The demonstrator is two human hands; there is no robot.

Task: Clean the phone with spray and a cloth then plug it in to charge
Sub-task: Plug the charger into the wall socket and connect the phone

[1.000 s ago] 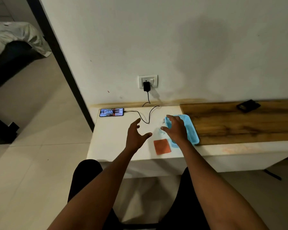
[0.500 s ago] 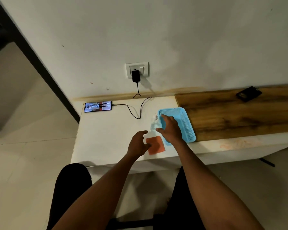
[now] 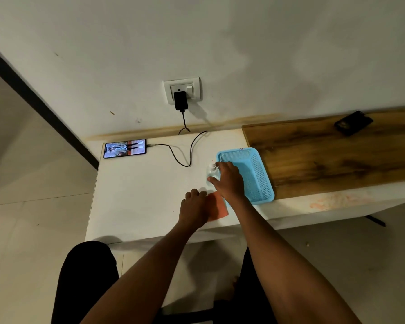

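Observation:
A phone (image 3: 125,148) with its screen lit lies at the back left of the white table (image 3: 138,195). A black cable (image 3: 182,155) runs from it to a charger (image 3: 180,100) in the wall socket. An orange cloth (image 3: 218,206) lies near the table's front edge, and my left hand (image 3: 194,206) rests on its left part with fingers curled. A small clear spray bottle (image 3: 212,171) stands just left of the blue basket (image 3: 255,176). My right hand (image 3: 228,181) wraps around the bottle, covering most of it.
A dark wooden board (image 3: 337,155) covers the table's right part, with a second dark phone (image 3: 353,122) at its back. A black door frame (image 3: 40,108) runs down the left. My legs are below the table's front edge.
My left hand came down from hovering open over the table onto the orange cloth. My right hand closed around the spray bottle beside the basket. The view shifted left and closer.

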